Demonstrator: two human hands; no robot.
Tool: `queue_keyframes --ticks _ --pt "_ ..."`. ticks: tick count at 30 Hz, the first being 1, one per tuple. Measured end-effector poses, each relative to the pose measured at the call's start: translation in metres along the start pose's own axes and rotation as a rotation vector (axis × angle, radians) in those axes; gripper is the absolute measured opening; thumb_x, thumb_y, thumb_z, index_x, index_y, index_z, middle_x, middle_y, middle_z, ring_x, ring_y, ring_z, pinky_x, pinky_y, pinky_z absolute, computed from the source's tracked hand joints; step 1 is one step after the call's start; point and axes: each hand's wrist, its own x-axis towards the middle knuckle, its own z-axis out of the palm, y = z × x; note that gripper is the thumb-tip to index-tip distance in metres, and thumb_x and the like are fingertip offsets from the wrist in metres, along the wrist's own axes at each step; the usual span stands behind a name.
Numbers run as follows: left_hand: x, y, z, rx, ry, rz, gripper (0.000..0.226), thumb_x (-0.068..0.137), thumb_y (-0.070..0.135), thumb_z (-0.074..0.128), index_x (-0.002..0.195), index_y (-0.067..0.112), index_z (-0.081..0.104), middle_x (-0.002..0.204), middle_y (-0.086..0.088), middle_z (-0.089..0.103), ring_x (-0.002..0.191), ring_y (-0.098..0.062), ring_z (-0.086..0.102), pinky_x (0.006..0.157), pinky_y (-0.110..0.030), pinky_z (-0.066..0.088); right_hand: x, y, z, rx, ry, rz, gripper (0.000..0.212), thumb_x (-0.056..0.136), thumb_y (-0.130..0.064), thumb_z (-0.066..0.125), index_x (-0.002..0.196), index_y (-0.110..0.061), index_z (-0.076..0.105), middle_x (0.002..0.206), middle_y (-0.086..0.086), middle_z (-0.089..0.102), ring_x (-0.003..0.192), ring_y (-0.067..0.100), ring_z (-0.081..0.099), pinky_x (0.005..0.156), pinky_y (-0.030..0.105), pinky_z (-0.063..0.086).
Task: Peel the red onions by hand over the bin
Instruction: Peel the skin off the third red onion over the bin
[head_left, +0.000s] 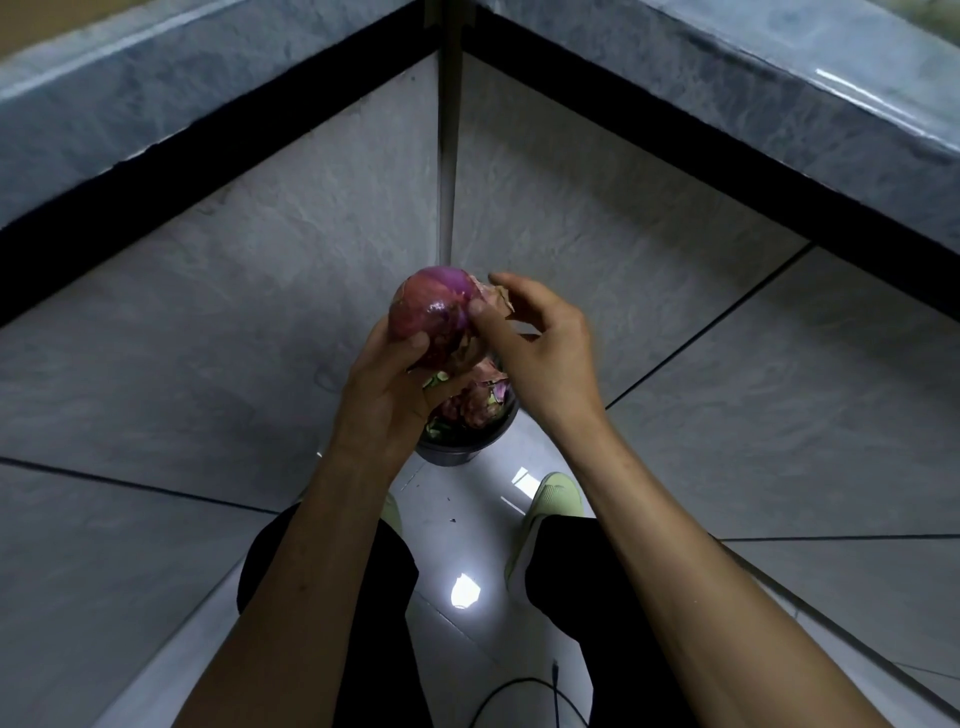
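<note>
- While the left hand (387, 387) cups the red onion (435, 314) from below, its grip curled round the lower half, the onion hangs right above the bin (457, 449) on the floor.
- The right hand (540, 353) sits just to the onion's right, thumb and forefinger pinching a flap of dry skin (493, 296) at the upper right side; the other fingers are loosely curled.
- Bare purple flesh shows at the top, so I judge the peeling partly done.
- The next pull likely runs rightward and down, away from the left hand; nothing blocks it.
- Peelings already lie in the bin; shoes (553, 493) stand near it, and the tabletop (779, 67) edges meet above.
</note>
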Motion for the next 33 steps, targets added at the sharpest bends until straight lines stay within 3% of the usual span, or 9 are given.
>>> queue_keyframes --ticks 4,9,13,16,20,23,26,29,33 --pt "0.001 -0.001 -0.001 0.042 -0.017 -0.001 0.074 0.056 0.033 0.095 0.121 0.014 0.066 0.12 -0.015 0.07 0.11 -0.034 0.07 0.086 -0.045 0.06 0.001 0.002 0.007 0.151 0.146 0.002 0.017 0.086 -0.009 0.072 0.088 -0.026 0.076 0.081 -0.017 0.072 0.083 0.002 0.07 0.08 0.025 0.056" --pt "0.001 -0.001 -0.001 0.022 -0.018 -0.024 0.073 0.056 0.028 0.094 0.123 0.017 0.066 0.12 -0.013 0.07 0.107 -0.032 0.07 0.079 -0.041 0.06 0.015 0.005 0.009 0.074 0.22 0.098 0.026 0.089 -0.012 0.064 0.068 -0.029 0.063 0.068 -0.011 0.066 0.073 0.015 0.068 0.076 0.042 0.059" --pt "0.003 0.001 0.0 -0.07 -0.027 -0.036 0.085 0.047 0.029 0.097 0.124 0.016 0.064 0.114 -0.011 0.073 0.103 -0.032 0.072 0.077 -0.043 0.061 0.02 0.006 0.003 0.164 0.167 0.158 0.018 0.089 -0.017 0.059 0.073 -0.024 0.064 0.073 0.001 0.069 0.078 0.029 0.07 0.077 0.053 0.058" --pt "0.005 0.001 0.0 -0.094 -0.022 -0.042 0.089 0.045 0.026 0.097 0.126 0.013 0.061 0.113 -0.013 0.073 0.102 -0.035 0.072 0.078 -0.045 0.061 0.013 0.002 -0.001 0.151 0.009 0.086 0.008 0.09 -0.024 0.064 0.088 -0.021 0.071 0.087 -0.002 0.074 0.084 0.017 0.071 0.08 0.043 0.059" --pt "0.005 0.001 -0.001 -0.062 -0.008 -0.042 0.074 0.056 0.016 0.089 0.124 0.012 0.06 0.109 -0.014 0.072 0.095 -0.034 0.074 0.075 -0.043 0.061 0.01 0.001 -0.008 0.219 -0.137 0.095 0.019 0.085 -0.02 0.075 0.103 -0.014 0.074 0.092 0.002 0.076 0.087 0.016 0.073 0.08 0.037 0.06" --pt "0.006 0.0 -0.002 -0.015 0.032 -0.038 0.047 0.074 0.01 0.065 0.121 0.016 0.062 0.108 -0.011 0.073 0.093 -0.032 0.074 0.072 -0.041 0.062 0.011 0.001 -0.012 0.237 -0.151 0.123 0.008 0.085 -0.013 0.074 0.092 -0.008 0.076 0.084 0.01 0.076 0.077 0.018 0.073 0.076 0.04 0.061" --pt "0.006 -0.001 -0.005 0.031 0.03 -0.017 0.055 0.067 0.017 0.071 0.122 0.018 0.063 0.117 -0.013 0.07 0.103 -0.036 0.071 0.074 -0.043 0.061 0.013 0.004 -0.015 0.253 -0.173 0.157 0.013 0.088 -0.009 0.07 0.093 0.002 0.075 0.089 0.017 0.075 0.078 0.021 0.072 0.08 0.051 0.059" --pt "0.007 -0.001 -0.007 0.082 0.042 0.005 0.063 0.065 0.019 0.073 0.127 0.017 0.06 0.129 -0.02 0.062 0.109 -0.043 0.067 0.074 -0.043 0.061 0.012 0.006 -0.014 0.217 -0.146 0.129 0.018 0.089 -0.003 0.067 0.106 -0.004 0.075 0.091 0.008 0.077 0.083 0.019 0.073 0.084 0.045 0.059" --pt "0.007 -0.004 -0.009 0.127 0.05 0.019 0.059 0.069 0.016 0.072 0.127 0.017 0.059 0.141 -0.026 0.054 0.111 -0.048 0.066 0.076 -0.045 0.06 0.008 0.011 -0.008 0.149 -0.069 0.067 0.02 0.087 -0.004 0.065 0.101 -0.011 0.077 0.087 0.001 0.077 0.086 0.025 0.073 0.078 0.049 0.059"
